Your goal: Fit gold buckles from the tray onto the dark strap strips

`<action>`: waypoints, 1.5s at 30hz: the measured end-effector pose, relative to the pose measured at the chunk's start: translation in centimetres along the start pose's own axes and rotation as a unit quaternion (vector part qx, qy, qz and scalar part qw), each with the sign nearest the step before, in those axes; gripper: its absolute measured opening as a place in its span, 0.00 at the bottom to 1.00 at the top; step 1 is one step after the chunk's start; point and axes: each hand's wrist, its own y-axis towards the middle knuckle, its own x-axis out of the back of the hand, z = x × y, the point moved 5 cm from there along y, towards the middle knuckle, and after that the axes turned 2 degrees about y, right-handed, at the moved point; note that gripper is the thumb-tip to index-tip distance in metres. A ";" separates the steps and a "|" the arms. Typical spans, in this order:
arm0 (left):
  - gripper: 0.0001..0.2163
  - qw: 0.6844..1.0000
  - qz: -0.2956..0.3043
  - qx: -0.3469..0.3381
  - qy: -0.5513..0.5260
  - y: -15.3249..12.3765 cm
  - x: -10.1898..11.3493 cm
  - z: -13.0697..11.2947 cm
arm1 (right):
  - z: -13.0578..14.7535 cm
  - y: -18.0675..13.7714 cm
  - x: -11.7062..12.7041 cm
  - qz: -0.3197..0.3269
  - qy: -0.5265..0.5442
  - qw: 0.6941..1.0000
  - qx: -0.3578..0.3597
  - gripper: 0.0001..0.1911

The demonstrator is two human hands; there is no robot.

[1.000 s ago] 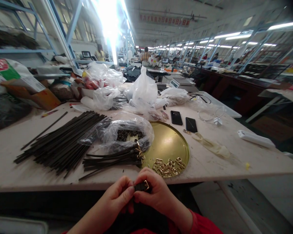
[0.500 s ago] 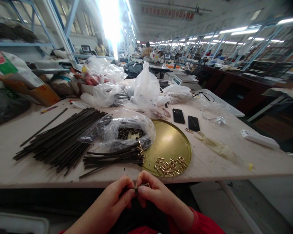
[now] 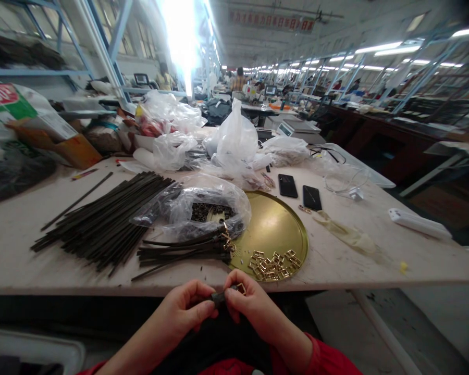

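Below the table's front edge, my left hand (image 3: 190, 304) pinches a short stretch of dark strap (image 3: 218, 298). My right hand (image 3: 247, 301) grips the same strap close beside it, along with a gold buckle (image 3: 241, 288) that sticks out past the fingertips. The rest of the strap is hidden by the hands and dark clothing. In front of them lies a small bundle of dark straps (image 3: 180, 254), with gold buckles on its right ends. Loose gold buckles (image 3: 273, 266) are heaped on the front of a round gold tray (image 3: 275, 219).
A large pile of dark strips (image 3: 105, 224) covers the left of the table. Small dark parts sit in an open clear plastic bag (image 3: 172, 216) overlapping the tray. Two black phones (image 3: 287, 186) lie to the right, a white power strip (image 3: 418, 224) farther right. White bags (image 3: 234, 135) crowd the back.
My hands have drawn slightly apart, exposing more of the dark strap between them. The gold buckle shows more clearly at the right fingers. The view has shifted slightly.
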 end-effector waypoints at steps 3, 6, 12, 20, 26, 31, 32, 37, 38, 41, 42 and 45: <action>0.11 1.000 0.000 0.003 0.007 -0.1 -0.3 0.3 | 0.3 -0.5 0.2 -0.019 -0.089 0.995 0.043 0.02; 0.09 1.000 0.013 -0.007 0.012 -0.2 -0.7 0.4 | 1.3 -1.4 0.4 -0.034 -0.195 0.970 0.141 0.03; 0.08 0.998 0.054 -0.010 0.019 -0.5 -1.7 0.4 | 1.5 -2.7 0.7 0.016 -0.256 0.953 0.158 0.05; 0.08 0.999 0.019 -0.014 0.033 0.1 -1.9 0.9 | 1.1 -3.0 0.6 -0.039 -0.303 0.936 0.175 0.03; 0.09 0.999 -0.012 -0.021 0.023 0.6 -2.3 0.1 | 0.8 -2.5 0.6 -0.067 -0.334 0.921 0.189 0.03; 0.09 0.998 0.037 -0.010 0.058 0.8 -2.0 0.0 | 1.3 -2.3 0.9 -0.018 -0.311 0.931 0.189 0.04; 0.08 0.995 0.050 0.000 0.085 0.8 -1.9 0.0 | 1.5 -2.3 0.9 -0.003 -0.313 0.930 0.193 0.05; 0.13 0.970 0.062 -0.001 0.234 0.5 -1.4 -0.8 | 1.8 -2.2 0.5 0.015 -0.340 0.913 0.226 0.09; 0.13 0.967 0.059 -0.019 0.249 0.5 -1.5 -1.2 | 1.7 -2.1 0.3 0.016 -0.339 0.911 0.235 0.09; 0.13 0.954 0.051 -0.079 0.284 0.6 -1.7 -2.5 | 1.7 -1.7 -0.3 0.011 -0.326 0.907 0.265 0.09; 0.14 0.950 0.050 -0.093 0.295 0.8 -1.6 -3.0 | 1.9 -1.4 -0.3 0.003 -0.323 0.906 0.273 0.09; 0.12 0.928 0.024 -0.126 0.351 1.9 0.4 -4.6 | 3.5 0.6 0.1 -0.030 -0.341 0.893 0.291 0.09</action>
